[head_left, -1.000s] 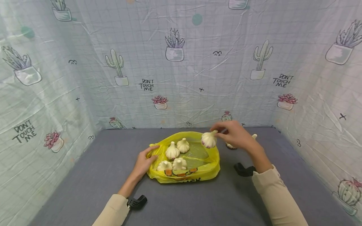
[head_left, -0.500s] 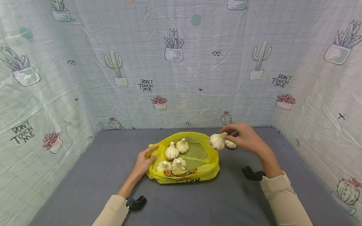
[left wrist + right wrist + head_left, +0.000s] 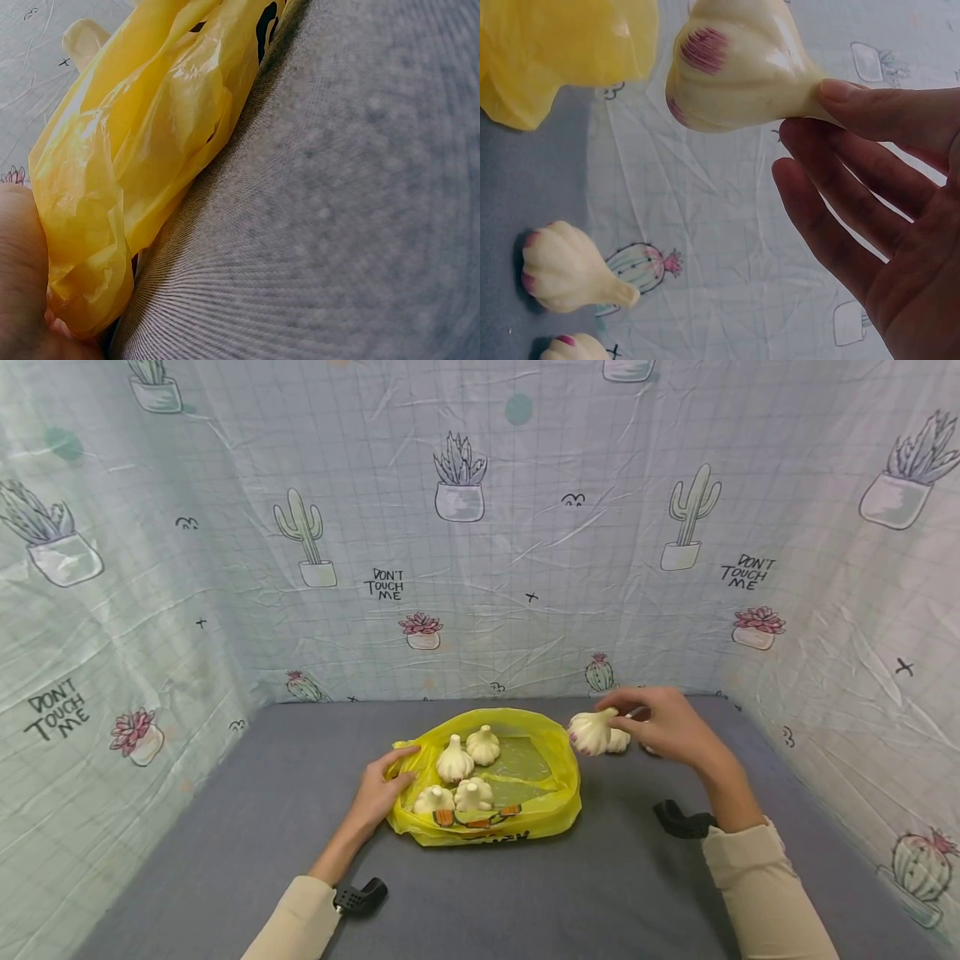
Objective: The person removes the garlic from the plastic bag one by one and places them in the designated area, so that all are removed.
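My right hand (image 3: 663, 724) pinches a garlic bulb (image 3: 590, 732) by its stem, thumb against fingertips, just off the right rim of a yellow plastic bag (image 3: 564, 814). In the right wrist view the held garlic bulb (image 3: 735, 67) is cream with purple streaks, and the hand (image 3: 900, 195) has its other fingers apart from it. At the bag's left end my left hand (image 3: 377, 792) holds the edge, fingers over the rim. Several garlic bulbs (image 3: 454, 760) sit inside the bag, on its left side. In the left wrist view the thumb (image 3: 19, 262) lies against the crumpled bag (image 3: 150, 142).
Two more garlic bulbs lie on the grey table (image 3: 480, 902) behind the right hand; the right wrist view shows one garlic bulb (image 3: 570, 266) whole and another garlic bulb (image 3: 576, 349) cut off by the frame. A cactus-print curtain (image 3: 525, 552) encloses the back and sides.
My right hand has moved right with the garlic bulb, from above the bag's right part to just outside it. The left hand and the bag have stayed in place.
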Tool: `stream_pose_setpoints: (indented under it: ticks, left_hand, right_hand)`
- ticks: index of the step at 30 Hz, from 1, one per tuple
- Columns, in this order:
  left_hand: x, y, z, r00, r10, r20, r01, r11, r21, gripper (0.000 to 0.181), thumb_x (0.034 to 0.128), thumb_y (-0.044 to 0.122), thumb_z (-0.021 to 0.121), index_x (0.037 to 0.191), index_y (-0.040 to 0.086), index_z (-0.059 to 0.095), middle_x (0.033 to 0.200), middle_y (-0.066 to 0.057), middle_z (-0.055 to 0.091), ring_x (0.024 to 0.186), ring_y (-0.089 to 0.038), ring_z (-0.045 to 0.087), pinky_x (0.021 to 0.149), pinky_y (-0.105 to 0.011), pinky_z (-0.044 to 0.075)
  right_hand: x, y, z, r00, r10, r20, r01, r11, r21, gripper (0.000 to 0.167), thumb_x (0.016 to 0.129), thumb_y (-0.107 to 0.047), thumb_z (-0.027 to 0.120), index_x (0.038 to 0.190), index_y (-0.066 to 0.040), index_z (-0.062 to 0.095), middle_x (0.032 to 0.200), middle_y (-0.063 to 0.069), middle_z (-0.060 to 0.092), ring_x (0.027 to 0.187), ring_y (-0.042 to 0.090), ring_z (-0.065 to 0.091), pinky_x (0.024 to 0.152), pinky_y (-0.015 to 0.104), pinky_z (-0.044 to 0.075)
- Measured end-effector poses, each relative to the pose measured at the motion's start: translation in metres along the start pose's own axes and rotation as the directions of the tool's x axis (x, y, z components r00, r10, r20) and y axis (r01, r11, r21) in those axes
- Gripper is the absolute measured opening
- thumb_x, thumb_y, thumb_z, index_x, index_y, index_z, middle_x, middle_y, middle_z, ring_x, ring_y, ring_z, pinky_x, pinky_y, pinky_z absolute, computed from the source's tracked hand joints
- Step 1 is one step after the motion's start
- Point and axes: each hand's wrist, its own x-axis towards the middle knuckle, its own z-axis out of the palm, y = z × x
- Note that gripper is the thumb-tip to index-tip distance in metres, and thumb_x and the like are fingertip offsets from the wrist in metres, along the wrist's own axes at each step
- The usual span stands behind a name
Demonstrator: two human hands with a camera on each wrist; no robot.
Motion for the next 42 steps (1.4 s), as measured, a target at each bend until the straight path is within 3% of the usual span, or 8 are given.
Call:
stream_pose_setpoints:
  ticks: [8,19,26,32,42]
  left_hand:
    - [0.001,0.000,-0.001,1.000,0.000,0.002,0.000,1.000,0.007,0.044,0.0998,0.009,0.062,0.143,0.018,0.064,0.154,-0.011,0.055,0.153,-0.033,0.038,0.122,-0.057,0.034]
    - [0.001,-0.002,-0.001,1.000,-0.006,0.002,0.006,1.000,0.013,0.043,0.0999,0.010,0.063,0.143,0.018,0.064,0.155,-0.011,0.055,0.153,-0.033,0.038,0.123,-0.056,0.033]
    - [0.001,-0.003,-0.003,1.000,-0.003,-0.002,0.003,1.000,0.012,0.043,0.0996,0.009,0.064,0.142,0.017,0.064,0.155,-0.011,0.054,0.153,-0.034,0.037,0.123,-0.058,0.032]
    - [0.001,-0.003,-0.002,1.000,-0.003,0.004,0.003,1.000,0.014,0.044,0.0993,0.009,0.064,0.142,0.018,0.064,0.156,-0.012,0.053,0.153,-0.034,0.037,0.123,-0.057,0.033]
    - [0.002,-0.003,0.000,1.000,-0.004,0.005,0.003,1.000,0.017,0.044,0.0992,0.009,0.063,0.142,0.019,0.064,0.156,-0.011,0.053,0.153,-0.033,0.037,0.123,-0.057,0.033]
  right_hand:
    - [-0.002,0.002,-0.004,1.000,0.000,-0.020,0.000,1.000,-0.012,0.020,0.096,-0.009,0.072,0.114,-0.014,0.078,0.105,0.004,0.078,0.095,0.022,0.073,0.082,0.039,0.063]
    - [-0.006,0.013,-0.011,1.000,0.009,-0.029,-0.010,1.000,-0.030,0.018,0.097,-0.016,0.072,0.114,-0.015,0.078,0.108,0.003,0.078,0.095,0.021,0.072,0.081,0.026,0.060]
    - [-0.008,0.015,-0.016,0.998,0.031,-0.048,-0.032,0.999,-0.016,0.018,0.098,-0.017,0.071,0.115,-0.014,0.078,0.111,0.005,0.078,0.097,0.021,0.072,0.083,0.031,0.061]
    - [-0.013,0.016,-0.022,0.997,0.052,-0.054,-0.052,0.999,0.002,0.019,0.098,-0.015,0.071,0.116,-0.015,0.078,0.115,0.008,0.077,0.099,0.024,0.072,0.083,0.025,0.059]
    - [-0.016,0.022,-0.028,0.994,0.061,-0.095,-0.061,0.998,0.004,0.019,0.097,-0.017,0.072,0.115,-0.015,0.078,0.113,0.008,0.077,0.093,-0.002,0.066,0.083,0.024,0.059]
